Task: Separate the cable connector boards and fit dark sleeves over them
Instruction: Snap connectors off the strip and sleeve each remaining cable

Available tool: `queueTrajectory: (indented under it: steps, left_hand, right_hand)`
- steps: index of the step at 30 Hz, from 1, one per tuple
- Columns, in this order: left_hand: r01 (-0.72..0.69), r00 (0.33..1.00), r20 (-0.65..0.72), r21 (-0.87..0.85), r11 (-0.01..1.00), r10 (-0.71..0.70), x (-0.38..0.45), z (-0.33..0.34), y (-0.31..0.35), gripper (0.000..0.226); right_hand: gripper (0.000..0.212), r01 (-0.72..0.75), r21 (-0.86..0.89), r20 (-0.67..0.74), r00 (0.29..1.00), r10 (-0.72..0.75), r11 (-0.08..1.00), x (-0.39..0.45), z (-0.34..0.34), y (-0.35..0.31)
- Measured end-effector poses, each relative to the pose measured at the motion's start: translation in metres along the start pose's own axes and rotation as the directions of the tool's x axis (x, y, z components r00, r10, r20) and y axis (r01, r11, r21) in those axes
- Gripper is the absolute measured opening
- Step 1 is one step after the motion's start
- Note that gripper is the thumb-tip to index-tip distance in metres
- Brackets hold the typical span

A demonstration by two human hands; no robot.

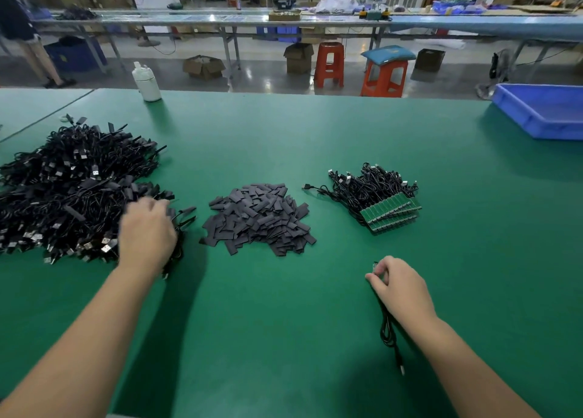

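Observation:
A heap of dark sleeves point(258, 218) lies mid-table. To its right sits a bundle of black cables joined by a strip of green connector boards point(391, 211). At the left spreads a big pile of sleeved cables point(69, 190). My left hand point(146, 231) is blurred at that pile's right edge, over a sleeved cable; whether it grips it is unclear. My right hand point(399, 286) pinches a small green board point(375, 265) of one separate cable point(389, 332), which trails toward me on the mat.
A green mat point(284, 323) covers the table. A white bottle point(146, 82) stands at the far edge, and a blue bin point(542, 111) sits far right. Beyond the table are orange stools point(383, 77), cardboard boxes and other benches.

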State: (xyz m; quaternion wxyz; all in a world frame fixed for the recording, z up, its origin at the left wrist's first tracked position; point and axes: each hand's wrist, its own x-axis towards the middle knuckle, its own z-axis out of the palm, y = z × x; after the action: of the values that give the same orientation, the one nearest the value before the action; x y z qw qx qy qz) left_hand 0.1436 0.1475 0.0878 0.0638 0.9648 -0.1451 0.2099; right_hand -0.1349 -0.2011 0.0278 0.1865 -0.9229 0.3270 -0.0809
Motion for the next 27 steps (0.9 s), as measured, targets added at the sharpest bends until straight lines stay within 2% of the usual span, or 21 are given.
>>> queueTrajectory:
  steps: [2,4,6,8,10,12,14,16,18,23,27]
  left_hand:
    - [-0.074,0.99,0.109,-0.131,0.989,0.088,-0.009,0.012,0.026,0.029]
    - [-0.075,0.959,0.257,-0.173,0.982,0.119,-0.017,0.028,0.043,0.032]
    - [-0.05,0.921,0.375,-0.149,0.988,0.103,-0.023,0.043,0.05,0.041]
    - [-0.053,0.894,0.439,-0.088,0.995,0.086,-0.028,0.054,0.049,0.048]
    - [-0.047,0.897,0.435,-0.066,0.997,0.072,-0.032,0.062,0.047,0.044]
    - [-0.02,0.911,0.409,-0.09,0.996,0.055,-0.035,0.066,0.046,0.035]
    - [0.05,0.908,0.42,-0.141,0.989,0.014,-0.034,0.066,0.044,0.027]
    - [0.152,0.889,0.457,-0.219,0.964,-0.036,-0.033,0.063,0.041,0.024]
    - [0.182,0.875,0.484,-0.276,0.944,-0.027,-0.033,0.062,0.038,0.024]
    - [0.125,0.869,0.489,-0.373,0.92,0.08,-0.046,0.051,0.038,0.024]
    - [0.082,0.822,0.542,-0.414,0.906,0.173,-0.052,0.045,0.036,0.021]
  right_hand:
    - [0.04,-0.081,-0.096,-0.035,0.996,0.077,0.992,0.002,0.002,-0.004]
    - [0.051,-0.156,-0.199,-0.001,0.987,0.159,0.967,0.004,0.004,-0.006]
    - [0.038,-0.188,-0.124,0.074,0.977,0.198,0.974,0.005,0.004,-0.008]
    - [0.02,-0.167,-0.04,0.114,0.979,0.171,0.985,0.004,0.005,-0.01]
    - [0.014,-0.104,-0.008,0.125,0.987,0.104,0.995,0.003,0.006,-0.013]
    - [0.017,-0.08,0.109,0.158,0.985,0.062,0.991,0.002,0.006,-0.016]
    - [0.017,-0.117,0.301,0.225,0.973,0.049,0.946,0.003,0.003,-0.022]
    - [0.017,-0.165,0.423,0.276,0.96,0.047,0.891,0.004,0.0,-0.026]
    - [0.02,-0.191,0.468,0.33,0.944,0.03,0.863,0.004,-0.003,-0.03]
    - [0.022,-0.235,0.564,0.437,0.898,-0.045,0.792,-0.004,-0.009,-0.048]
    - [0.021,-0.198,0.549,0.463,0.881,-0.098,0.812,-0.006,-0.005,-0.058]
